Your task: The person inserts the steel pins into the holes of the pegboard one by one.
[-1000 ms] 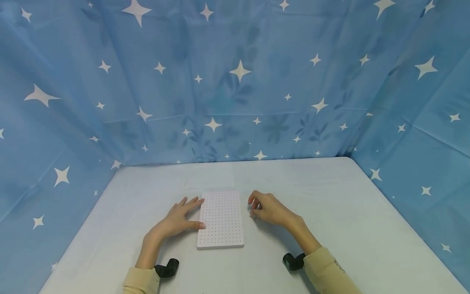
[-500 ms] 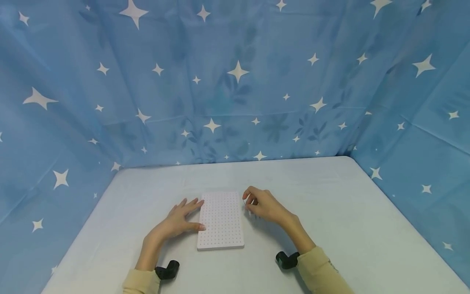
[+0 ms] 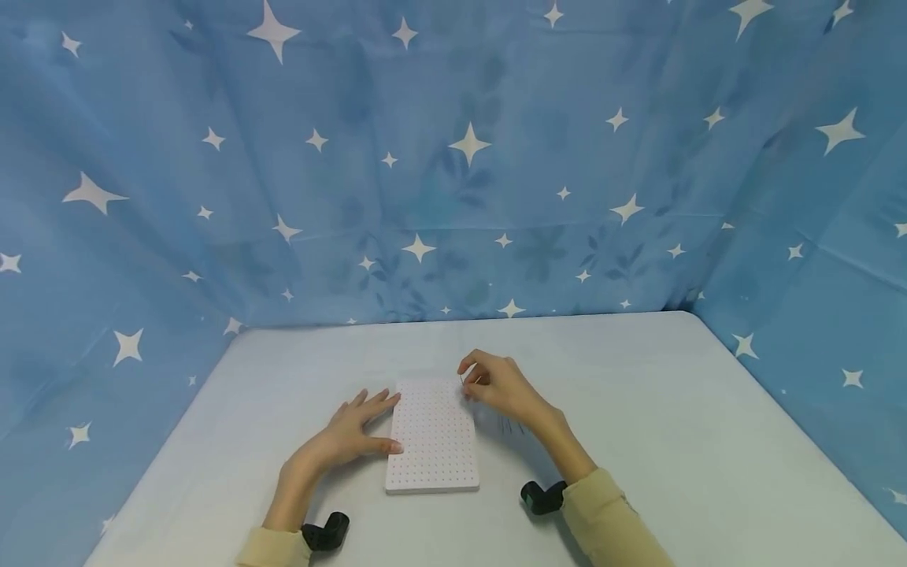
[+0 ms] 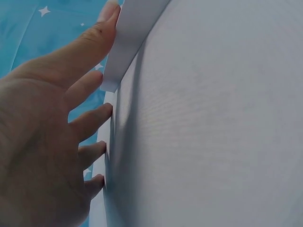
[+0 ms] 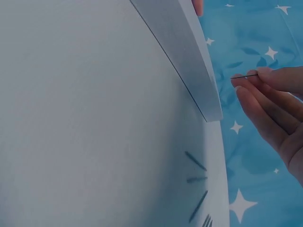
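Observation:
A white board with rows of small holes [image 3: 434, 465] lies flat on the table. My left hand [image 3: 343, 437] has its fingers spread, thumb and fingertip resting at the board's left edge. In the left wrist view, that thumb lies against the board's side [image 4: 135, 38]. Over the board's far right corner, my right hand [image 3: 506, 390] pinches a thin dark metal pin [image 5: 244, 76] between thumb and fingers. In the right wrist view the pin is held above the board's level, apart from it. Several similar pins [image 3: 512, 426] lie on the table right of the board.
The table [image 3: 638, 441] is covered in white. A blue curtain with white stars [image 3: 453, 189] hangs behind and at both sides. Black wrist devices [image 3: 327, 532] sit on both forearms, beside the beige sleeves [image 3: 609, 512].
My right hand has moved left and away from me, from beside the board to over its far right corner, carrying the pin. The left hand stays at the board's left edge.

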`<act>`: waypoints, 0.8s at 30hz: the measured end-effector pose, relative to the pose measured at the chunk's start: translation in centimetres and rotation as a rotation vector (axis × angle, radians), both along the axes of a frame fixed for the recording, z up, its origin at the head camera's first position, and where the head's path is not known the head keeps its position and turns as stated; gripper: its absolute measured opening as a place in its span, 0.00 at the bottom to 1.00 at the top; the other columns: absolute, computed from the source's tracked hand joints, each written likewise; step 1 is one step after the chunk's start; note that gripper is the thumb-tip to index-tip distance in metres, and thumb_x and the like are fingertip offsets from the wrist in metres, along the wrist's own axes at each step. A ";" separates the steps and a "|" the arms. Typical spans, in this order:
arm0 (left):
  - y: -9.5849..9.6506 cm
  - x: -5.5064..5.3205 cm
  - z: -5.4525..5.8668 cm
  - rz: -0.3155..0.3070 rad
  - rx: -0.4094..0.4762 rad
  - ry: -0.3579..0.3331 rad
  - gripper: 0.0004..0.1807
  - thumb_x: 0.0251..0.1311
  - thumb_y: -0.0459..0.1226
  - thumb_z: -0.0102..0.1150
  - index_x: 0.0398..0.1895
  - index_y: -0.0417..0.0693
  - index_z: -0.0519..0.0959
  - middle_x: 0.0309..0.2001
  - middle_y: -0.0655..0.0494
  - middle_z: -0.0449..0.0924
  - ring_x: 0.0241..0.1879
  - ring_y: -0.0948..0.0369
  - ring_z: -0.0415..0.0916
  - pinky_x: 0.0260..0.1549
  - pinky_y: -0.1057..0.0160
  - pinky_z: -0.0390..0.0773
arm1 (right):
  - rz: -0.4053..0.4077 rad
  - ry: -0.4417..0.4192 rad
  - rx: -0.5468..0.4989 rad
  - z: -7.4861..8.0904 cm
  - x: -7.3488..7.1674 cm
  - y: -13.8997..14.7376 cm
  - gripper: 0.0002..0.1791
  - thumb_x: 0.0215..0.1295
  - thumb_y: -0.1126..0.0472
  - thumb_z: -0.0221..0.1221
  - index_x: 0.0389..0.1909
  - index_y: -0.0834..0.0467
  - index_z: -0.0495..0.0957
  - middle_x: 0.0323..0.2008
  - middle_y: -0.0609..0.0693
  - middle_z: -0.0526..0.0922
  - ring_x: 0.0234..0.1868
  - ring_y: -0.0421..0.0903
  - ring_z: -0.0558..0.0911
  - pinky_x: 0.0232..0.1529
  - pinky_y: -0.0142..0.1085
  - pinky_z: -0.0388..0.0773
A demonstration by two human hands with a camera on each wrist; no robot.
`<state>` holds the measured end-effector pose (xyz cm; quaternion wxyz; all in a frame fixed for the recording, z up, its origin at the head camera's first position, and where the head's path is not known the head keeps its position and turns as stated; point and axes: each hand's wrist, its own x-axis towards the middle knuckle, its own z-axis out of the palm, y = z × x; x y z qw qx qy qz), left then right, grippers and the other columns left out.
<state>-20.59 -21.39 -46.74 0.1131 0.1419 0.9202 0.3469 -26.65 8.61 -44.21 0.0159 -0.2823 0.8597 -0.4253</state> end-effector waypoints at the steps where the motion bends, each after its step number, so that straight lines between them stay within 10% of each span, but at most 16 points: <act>1: 0.1 0.0 0.0 0.000 0.003 0.000 0.51 0.53 0.55 0.76 0.78 0.49 0.66 0.80 0.40 0.56 0.80 0.33 0.37 0.75 0.28 0.34 | 0.004 -0.004 -0.017 0.0 -0.1 -0.1 0.10 0.67 0.71 0.64 0.48 0.63 0.79 0.33 0.50 0.89 0.31 0.41 0.87 0.35 0.32 0.85; 24: 0.0 0.6 0.2 0.043 0.031 -0.018 0.50 0.50 0.54 0.78 0.77 0.51 0.69 0.79 0.40 0.60 0.80 0.32 0.40 0.74 0.26 0.36 | 0.021 -0.017 -0.138 -0.4 -0.9 -2.0 0.09 0.67 0.72 0.63 0.45 0.63 0.74 0.37 0.54 0.86 0.35 0.48 0.90 0.35 0.33 0.87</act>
